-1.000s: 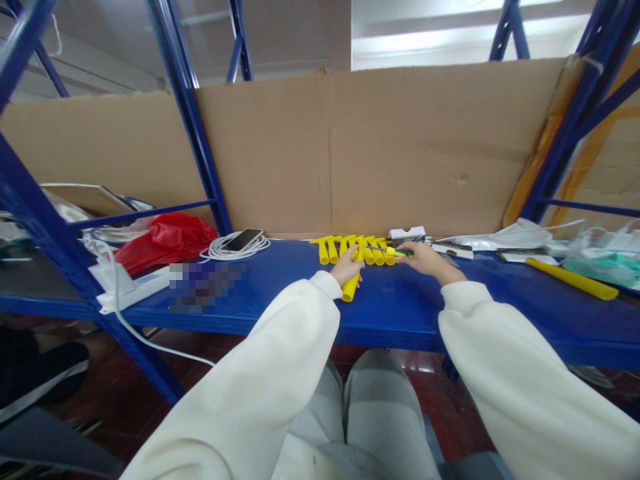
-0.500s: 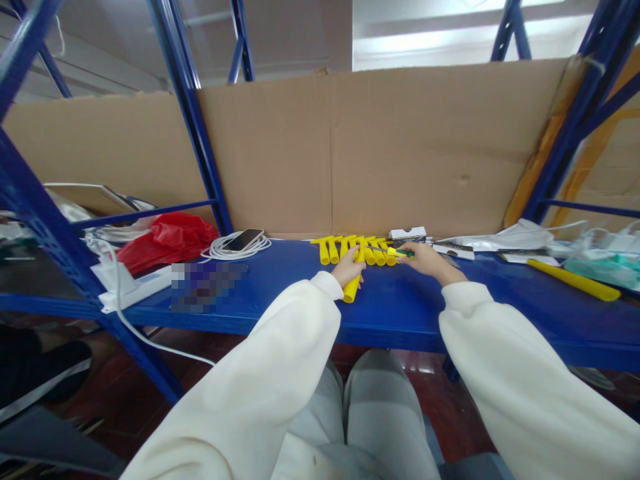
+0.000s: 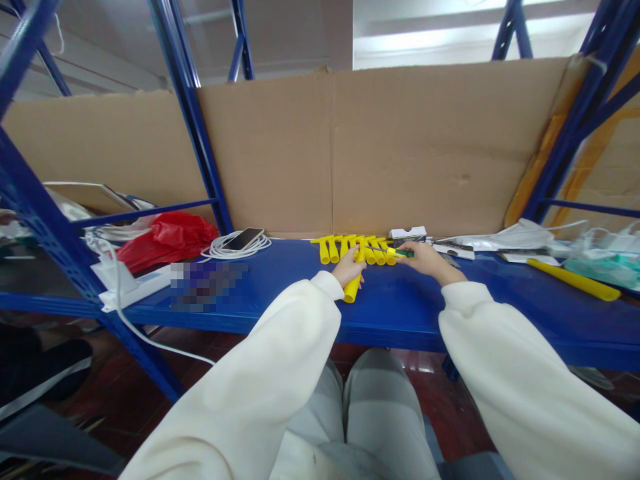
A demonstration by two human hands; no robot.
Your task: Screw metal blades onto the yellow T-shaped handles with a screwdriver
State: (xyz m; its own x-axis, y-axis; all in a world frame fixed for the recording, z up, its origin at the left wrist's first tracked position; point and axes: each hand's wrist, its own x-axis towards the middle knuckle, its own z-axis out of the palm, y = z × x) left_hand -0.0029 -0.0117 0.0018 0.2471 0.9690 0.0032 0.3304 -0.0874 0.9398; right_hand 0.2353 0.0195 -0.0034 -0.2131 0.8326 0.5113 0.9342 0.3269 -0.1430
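My left hand (image 3: pixel 349 266) is closed around a yellow tube-like piece (image 3: pixel 353 289), whose wide end points down toward the front edge. My right hand (image 3: pixel 423 258) grips a screwdriver (image 3: pixel 397 253) with a yellow and dark green handle. Its thin shaft points left and reaches the upper part of the yellow piece; whether the tip sits in a screw is too small to tell. Behind both hands, several similar yellow pieces (image 3: pixel 324 252) lie in a row on the blue shelf (image 3: pixel 295 293), some partly hidden by my hands.
To the left lie a phone (image 3: pixel 245 239) on a coiled white cable (image 3: pixel 215 251), a red plastic bag (image 3: pixel 173 238) and a white power strip (image 3: pixel 145 287). At right are a long yellow piece (image 3: pixel 575 280) and clear plastic bags (image 3: pixel 607 263). A cardboard panel (image 3: pixel 400 153) closes the back.
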